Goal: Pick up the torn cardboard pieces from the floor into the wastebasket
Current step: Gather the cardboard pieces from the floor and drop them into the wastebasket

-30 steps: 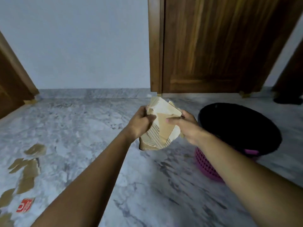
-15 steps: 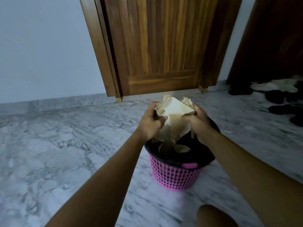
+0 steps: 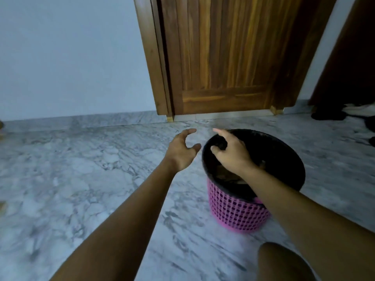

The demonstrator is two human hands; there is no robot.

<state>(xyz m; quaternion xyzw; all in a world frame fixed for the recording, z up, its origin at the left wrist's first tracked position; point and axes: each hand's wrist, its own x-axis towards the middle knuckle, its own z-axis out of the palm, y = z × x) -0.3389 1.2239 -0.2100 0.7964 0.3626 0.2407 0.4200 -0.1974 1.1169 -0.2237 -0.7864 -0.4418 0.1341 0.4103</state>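
In the head view, the pink lattice-walled plastic wastebasket [image 3: 237,211] with its black liner stands on the grey-veined marble floor [image 3: 81,179], right of centre and in front of the brown wooden door [image 3: 223,57]. Some torn brown cardboard pieces [image 3: 225,173] lie inside it, showing just under your right wrist. Your right hand [image 3: 231,153] hangs over the near-left part of the basket's mouth, forefinger reaching out and the other fingers loosely curled, with nothing between them. Your left hand [image 3: 182,151] is over bare floor just beside the rim, apart from it, fingers and thumb spread wide in a loose curve and gripping nothing. No scrap lies within reach of either hand. The only candidates for more cardboard are two small brownish scraps [image 3: 2,206] cut off at the far left edge of the frame, well apart from the basket. They are too clipped to say for certain what they are or which way their long sides run. If they are cardboard, your next pickup lies to your left, away from the basket, and your left hand is the nearer one. I judge you will have to turn that way before you can choose a grip. Your bent knee [image 3: 284,262] shows at the bottom right, near the basket's base, so mind it as you swing round
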